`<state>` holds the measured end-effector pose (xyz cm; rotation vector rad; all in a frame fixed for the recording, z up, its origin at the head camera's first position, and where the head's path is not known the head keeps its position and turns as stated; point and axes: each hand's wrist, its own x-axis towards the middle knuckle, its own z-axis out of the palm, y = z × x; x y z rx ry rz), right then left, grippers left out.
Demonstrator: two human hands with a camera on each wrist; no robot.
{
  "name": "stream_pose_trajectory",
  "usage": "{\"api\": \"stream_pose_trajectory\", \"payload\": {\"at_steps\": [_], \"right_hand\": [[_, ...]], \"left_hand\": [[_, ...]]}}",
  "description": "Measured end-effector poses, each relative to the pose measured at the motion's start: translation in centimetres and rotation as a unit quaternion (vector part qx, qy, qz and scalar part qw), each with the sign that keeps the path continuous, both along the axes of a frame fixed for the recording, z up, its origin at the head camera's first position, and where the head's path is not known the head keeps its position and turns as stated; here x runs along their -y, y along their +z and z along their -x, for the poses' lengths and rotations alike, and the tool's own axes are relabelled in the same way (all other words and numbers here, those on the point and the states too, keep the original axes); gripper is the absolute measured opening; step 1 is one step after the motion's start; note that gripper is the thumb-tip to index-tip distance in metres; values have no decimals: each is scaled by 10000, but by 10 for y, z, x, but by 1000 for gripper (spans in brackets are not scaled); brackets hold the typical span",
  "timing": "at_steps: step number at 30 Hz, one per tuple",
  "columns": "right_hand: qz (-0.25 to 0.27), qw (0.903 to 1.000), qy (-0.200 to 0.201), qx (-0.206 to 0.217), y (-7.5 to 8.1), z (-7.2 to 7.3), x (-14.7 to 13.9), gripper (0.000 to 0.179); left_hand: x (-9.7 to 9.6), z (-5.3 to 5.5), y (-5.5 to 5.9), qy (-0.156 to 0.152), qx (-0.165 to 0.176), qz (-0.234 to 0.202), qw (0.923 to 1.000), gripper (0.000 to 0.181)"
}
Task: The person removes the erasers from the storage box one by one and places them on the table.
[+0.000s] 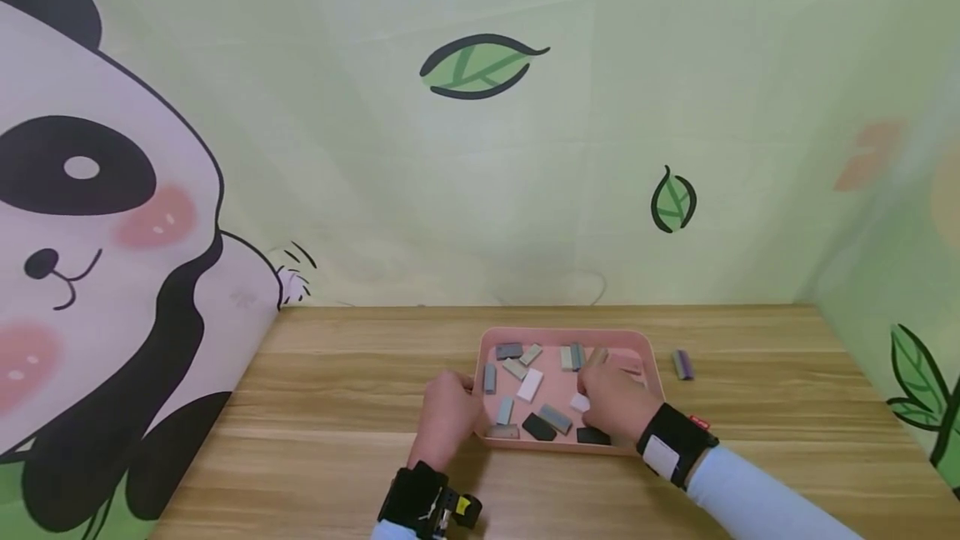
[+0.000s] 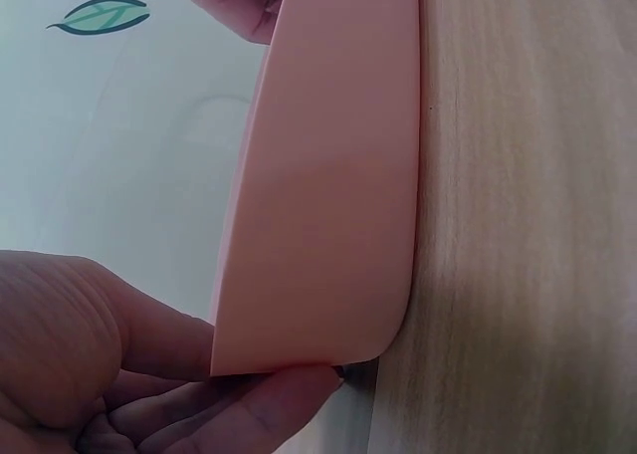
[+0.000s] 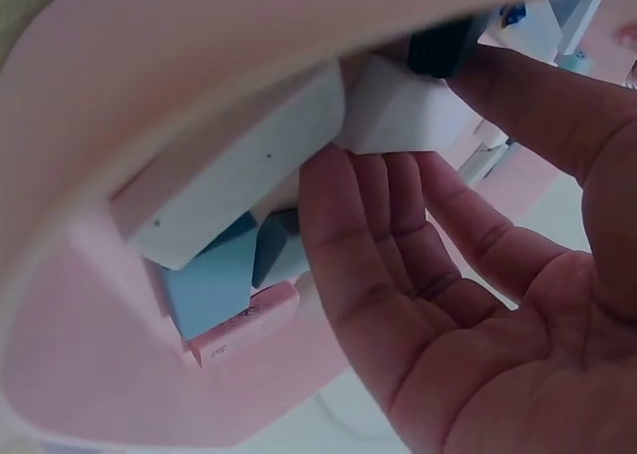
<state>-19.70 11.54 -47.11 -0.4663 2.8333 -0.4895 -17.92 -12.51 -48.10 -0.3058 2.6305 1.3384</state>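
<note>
A shallow pink tray with rounded corners lies on the table, holding several small rectangular blocks in white, grey, blue-grey and black. My left hand grips its left end; in the left wrist view the thumb and fingers pinch the corner of the tray wall. Over the right half of the tray, my right hand reaches down among the blocks. Seen from the right wrist, a white block sits between its thumb and fingertips, with a dark block against the thumb tip.
Beside the tray on the right, a grey and purple block lies on the wooden table. A longer white block, a light-blue block and a pink block lie near the right fingers. Behind stands a green cloth backdrop.
</note>
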Motion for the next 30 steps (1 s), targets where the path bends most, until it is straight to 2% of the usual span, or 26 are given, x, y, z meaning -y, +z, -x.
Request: {"api": "stream_pose_trajectory", "payload": {"at_steps": [5,17,24,27,30], "right_hand": [[201,9996,22,212,-1,1,0,21],[399,9988,256,140,-4,-2,-1,18],[790,9968,59,82,-1,-1,-2,19],[907,9957,-116,-115,4,1,-4,21],[929,9942,-136,-529,9,5,-6,20]], "left_hand": [[-1,1,1,-10,-17,-9,10000,24],[-1,1,-1,35,61,-95,9999,22],[-2,-1,0,24,14,-112,9999,22],[-1,0,0,19,-2,-76,10000,21],[-1,1,0,54,17,-47,10000,21]]}}
